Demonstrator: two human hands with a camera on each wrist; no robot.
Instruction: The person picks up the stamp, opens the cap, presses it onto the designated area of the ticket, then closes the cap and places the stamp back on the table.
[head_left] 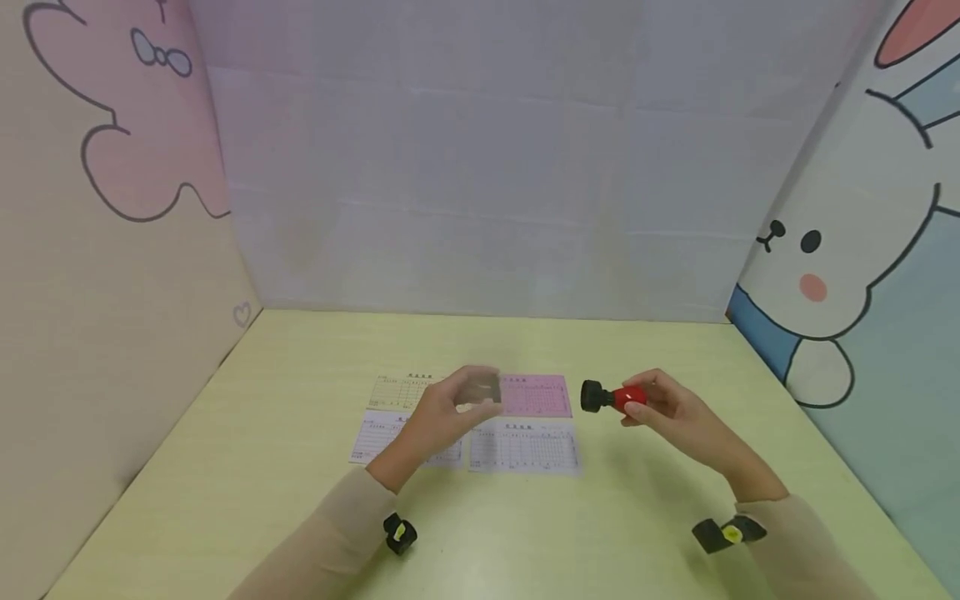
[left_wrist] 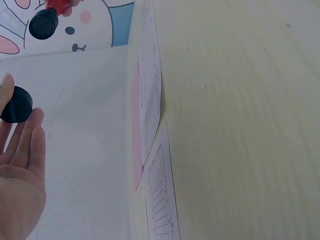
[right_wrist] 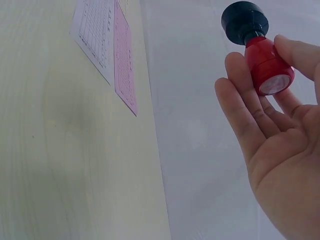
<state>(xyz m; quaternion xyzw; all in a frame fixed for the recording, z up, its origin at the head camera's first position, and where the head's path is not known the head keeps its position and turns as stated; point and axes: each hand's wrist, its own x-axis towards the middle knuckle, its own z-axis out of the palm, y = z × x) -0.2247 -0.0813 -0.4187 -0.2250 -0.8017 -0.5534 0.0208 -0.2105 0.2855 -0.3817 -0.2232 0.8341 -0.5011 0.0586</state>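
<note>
My right hand [head_left: 686,425] holds a stamp [head_left: 592,396] by its rounded red handle, above the table's right side. The stamp's black head points left, toward my other hand; its handle shows clearly between thumb and fingers in the right wrist view. Over the paper forms, my left hand [head_left: 442,417] pinches a round black cap [left_wrist: 19,105] between thumb and fingertips. Cap and stamp are apart. Beneath the left hand lie a pink form [head_left: 536,397], a pale yellow form [head_left: 393,392] and two white forms [head_left: 525,447], partly covered by the hand from the head view.
The pale wooden table [head_left: 247,483] meets a whitish back wall [head_left: 480,192]. Side panels with cartoon drawings [head_left: 832,250] stand left and right. A black strap band [head_left: 401,533] sits at the left wrist, another [head_left: 727,533] at the right.
</note>
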